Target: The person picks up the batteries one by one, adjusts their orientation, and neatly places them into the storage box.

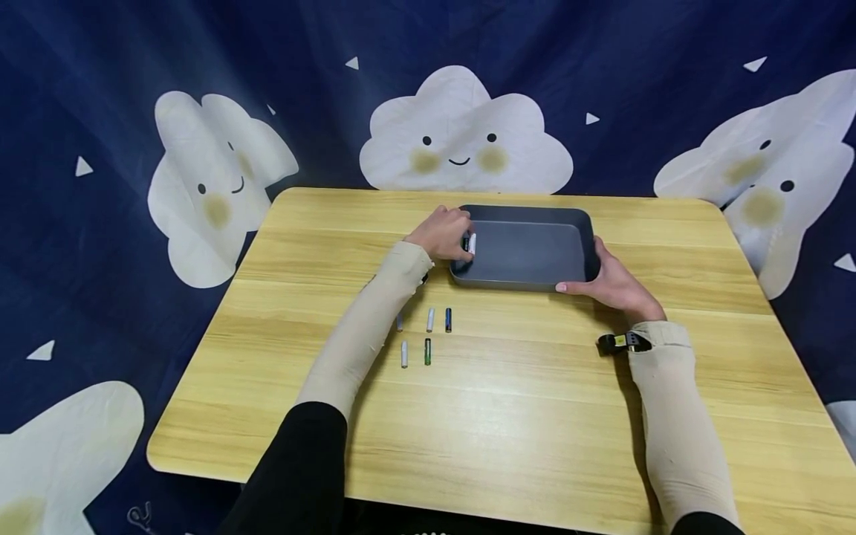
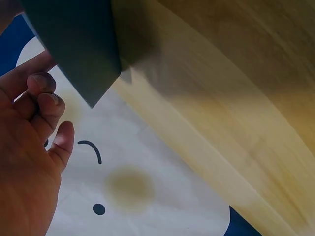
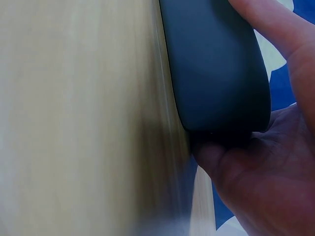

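Note:
A dark grey rectangular tray [image 1: 528,256] sits toward the back of the table. My left hand [image 1: 443,233] is over its left end, pinching two batteries, a white one [image 1: 472,244] and a dark one, between thumb and fingers. In the left wrist view, that hand's other fingers [image 2: 49,105] are curled beside the tray's corner [image 2: 91,73], and the batteries are hidden. At the opposite end my right hand [image 1: 611,282] grips the tray, its thumb along the front edge. The right wrist view shows that hand [image 3: 268,172] close around the tray's dark outer wall [image 3: 216,69].
Several batteries lie in front of the tray, among them a white one [image 1: 430,319], a dark blue one [image 1: 449,319] and a green one [image 1: 428,351]. My left forearm partly covers another. A blue cloud-patterned curtain [image 1: 321,134] hangs behind the wooden table [image 1: 535,416].

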Motion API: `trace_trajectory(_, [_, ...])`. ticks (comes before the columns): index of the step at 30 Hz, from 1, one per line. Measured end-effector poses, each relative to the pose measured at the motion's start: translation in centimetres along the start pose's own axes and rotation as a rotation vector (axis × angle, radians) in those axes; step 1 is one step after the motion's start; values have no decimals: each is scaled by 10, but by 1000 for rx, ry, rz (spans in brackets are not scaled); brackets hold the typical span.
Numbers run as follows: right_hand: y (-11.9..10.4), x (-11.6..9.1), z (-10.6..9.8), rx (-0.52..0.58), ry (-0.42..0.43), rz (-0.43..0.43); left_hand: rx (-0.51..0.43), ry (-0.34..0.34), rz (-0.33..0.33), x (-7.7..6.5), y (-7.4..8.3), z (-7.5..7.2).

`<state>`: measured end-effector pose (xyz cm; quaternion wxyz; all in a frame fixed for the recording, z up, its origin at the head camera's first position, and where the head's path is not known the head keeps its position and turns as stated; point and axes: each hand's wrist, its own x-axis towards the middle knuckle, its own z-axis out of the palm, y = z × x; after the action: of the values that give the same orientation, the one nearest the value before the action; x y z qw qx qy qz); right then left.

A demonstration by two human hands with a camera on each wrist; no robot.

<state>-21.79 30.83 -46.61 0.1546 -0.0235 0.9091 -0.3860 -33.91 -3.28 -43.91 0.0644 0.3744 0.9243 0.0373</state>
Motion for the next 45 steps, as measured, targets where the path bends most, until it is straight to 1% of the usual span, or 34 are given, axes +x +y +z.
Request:
trace_trajectory(9, [0, 1, 0, -3, 4, 5, 42, -29, -31, 2, 3, 4])
trace_trajectory(19, [0, -1, 1, 40, 6, -10, 120, -51, -24, 6, 6, 5])
trace_trajectory(26, [-1, 0, 0, 16, 3, -13, 151, -75, -36, 6, 10, 3])
trace_trajectory(32, [0, 2, -1, -12, -10, -8, 186, -105, -47, 5, 11, 2])
trace_trajectory(40, [-1, 0, -1, -13, -4, -11, 183, -108, -54, 5, 10, 4])
trace_trajectory(45, [-1, -2, -1, -3, 4, -20, 164, -110, -49, 4, 9, 3])
